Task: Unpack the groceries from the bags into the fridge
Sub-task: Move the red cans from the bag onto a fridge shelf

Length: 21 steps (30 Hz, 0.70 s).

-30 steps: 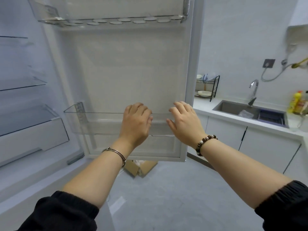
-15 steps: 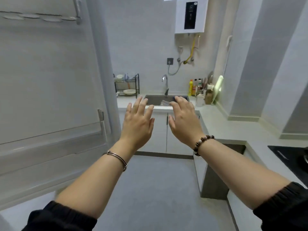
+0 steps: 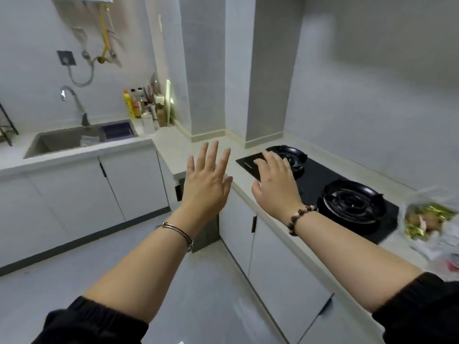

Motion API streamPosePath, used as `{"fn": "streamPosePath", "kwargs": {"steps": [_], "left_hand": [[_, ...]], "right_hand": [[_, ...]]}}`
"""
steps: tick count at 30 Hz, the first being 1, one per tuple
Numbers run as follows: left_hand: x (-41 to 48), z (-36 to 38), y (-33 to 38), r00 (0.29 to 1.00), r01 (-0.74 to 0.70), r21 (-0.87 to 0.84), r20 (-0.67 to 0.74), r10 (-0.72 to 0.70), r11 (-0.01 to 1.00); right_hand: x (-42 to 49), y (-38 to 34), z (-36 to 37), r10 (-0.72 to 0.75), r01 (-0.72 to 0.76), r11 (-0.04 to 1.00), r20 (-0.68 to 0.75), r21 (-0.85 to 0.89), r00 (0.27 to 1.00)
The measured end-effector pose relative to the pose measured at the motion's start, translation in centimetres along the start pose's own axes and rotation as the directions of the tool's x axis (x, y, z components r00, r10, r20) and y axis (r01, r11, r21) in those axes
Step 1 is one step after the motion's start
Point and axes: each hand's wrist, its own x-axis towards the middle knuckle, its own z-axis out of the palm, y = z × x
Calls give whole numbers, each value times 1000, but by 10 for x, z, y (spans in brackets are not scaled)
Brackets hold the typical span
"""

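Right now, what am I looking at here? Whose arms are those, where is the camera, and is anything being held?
No machine here: these are a person's own two arms, seen from a wide-angle camera worn on their head, looking forward and down. The left hand and right hand are both open and hold nothing. Beside the right hand a white counter carries a black two-burner hob. At the far right lies a blurred clear bag of groceries. Further left are a sink and some bottles.
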Motion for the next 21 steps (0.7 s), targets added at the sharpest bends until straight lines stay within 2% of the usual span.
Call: {"fn": "streamPosePath", "kwargs": {"steps": [2,5,11,15,21], "left_hand": [[9,23,37,998,-37,-50,48,40,998],[25,51,79,979,-170,-100,98,179,980],[63,96,144,910,-371,-287,78,408,883],[69,125,194,799,-530,-405,57,599,745],[55,148,272,656,-584,-620,20,754,524]], "right_hand": [[-18,35,-2,89,-88,995,21,-49,996],[-38,75,-7,220,-219,972,3,-82,976],[-69,140,-22,452,-462,870,-93,-171,887],[-104,168,-33,599,-619,757,-155,-208,785],[-167,193,-57,755,-778,579,-200,-245,625]]}}
